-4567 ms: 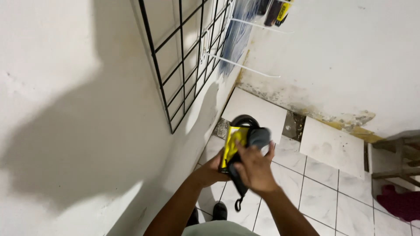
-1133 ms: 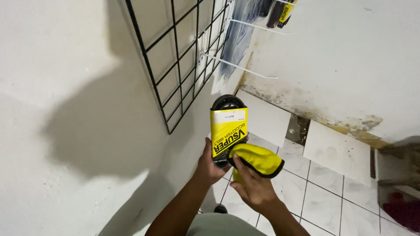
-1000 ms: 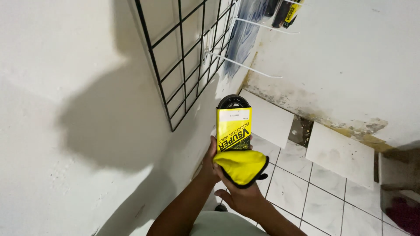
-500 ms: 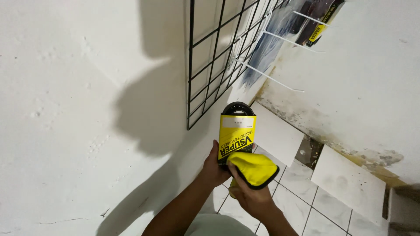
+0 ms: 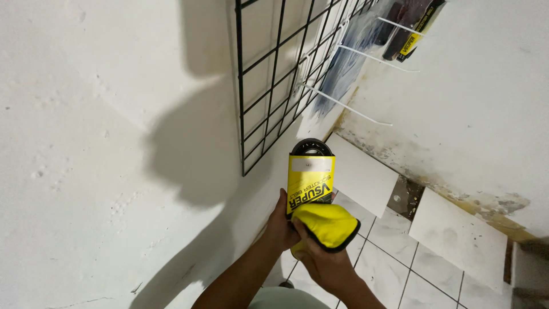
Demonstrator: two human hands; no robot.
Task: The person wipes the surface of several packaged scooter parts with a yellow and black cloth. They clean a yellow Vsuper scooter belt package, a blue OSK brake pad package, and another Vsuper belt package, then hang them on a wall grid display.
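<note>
My left hand [image 5: 281, 226] grips the lower part of a black rubber belt in a yellow card sleeve [image 5: 309, 177], held upright in front of the wall. My right hand [image 5: 323, 264] holds a yellow cloth with a black edge [image 5: 329, 225] pressed against the sleeve's bottom half. The belt's black loop shows above the sleeve; the rest of it is hidden.
A black wire grid panel [image 5: 274, 86] hangs on the white wall above the belt. White hooks [image 5: 349, 109] stick out of it, some carrying packaged belts [image 5: 412, 28]. Loose white tiles [image 5: 360, 174] lean against the stained wall base. The floor [image 5: 394, 269] is tiled.
Over the last second the view has tilted up toward the grid. The belt stays in my left hand while the cloth in my right hand shifts over the sleeve's lower part.
</note>
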